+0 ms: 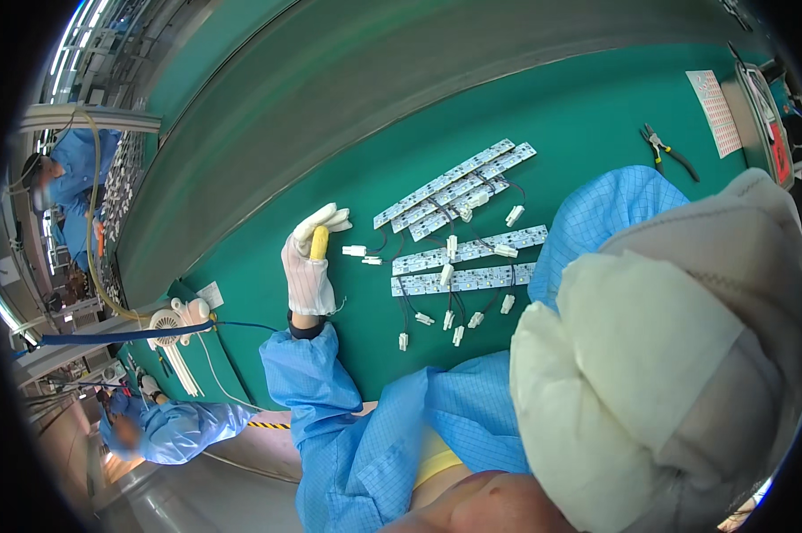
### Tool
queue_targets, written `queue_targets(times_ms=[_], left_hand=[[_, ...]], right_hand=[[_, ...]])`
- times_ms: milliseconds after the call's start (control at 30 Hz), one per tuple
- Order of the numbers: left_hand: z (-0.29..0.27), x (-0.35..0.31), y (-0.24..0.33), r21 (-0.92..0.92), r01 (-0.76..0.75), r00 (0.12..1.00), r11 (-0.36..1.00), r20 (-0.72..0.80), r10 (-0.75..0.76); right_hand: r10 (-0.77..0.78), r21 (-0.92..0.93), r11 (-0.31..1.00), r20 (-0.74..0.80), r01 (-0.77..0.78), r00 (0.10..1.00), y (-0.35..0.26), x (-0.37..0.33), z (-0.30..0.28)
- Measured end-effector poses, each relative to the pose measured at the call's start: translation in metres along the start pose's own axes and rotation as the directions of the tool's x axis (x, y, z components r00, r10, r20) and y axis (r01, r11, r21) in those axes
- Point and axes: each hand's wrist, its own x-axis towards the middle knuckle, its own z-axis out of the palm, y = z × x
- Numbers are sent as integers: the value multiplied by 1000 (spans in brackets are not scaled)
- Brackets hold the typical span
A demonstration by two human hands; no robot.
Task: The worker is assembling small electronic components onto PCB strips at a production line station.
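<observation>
My left hand (310, 258) wears a white glove with a yellow covering on the thumb. It is over the green mat (357, 329), fingers stretched and thumb apart, holding nothing visible. Just right of it lie narrow white LED strip boards in two groups: a slanted upper group (454, 191) and a lower pair (468, 281). Dark wires with white plug connectors (354, 250) trail from them. A blue sleeve (596, 213) covers the right ends of the lower pair. Large white cloth (632, 355) fills the right foreground, and my right hand does not show.
Pliers (667, 153) and a printed sheet (714, 113) lie at the far right, beside a box-like case (758, 124). A grey metal ledge (348, 102) borders the far side. At left are a small white fan (172, 325) and two co-workers in blue (183, 431).
</observation>
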Motion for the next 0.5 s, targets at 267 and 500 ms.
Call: queue_targets(times_ms=[267, 500], left_hand=[[-4, -5, 5, 7, 18, 1000, 1000, -16, -18], [3, 8, -9, -117, 34, 999, 993, -38, -39]], right_hand=[[23, -73, 997, 115, -15, 993, 4, -4, -21], [-63, 15, 998, 117, 62, 991, 11, 3, -33]])
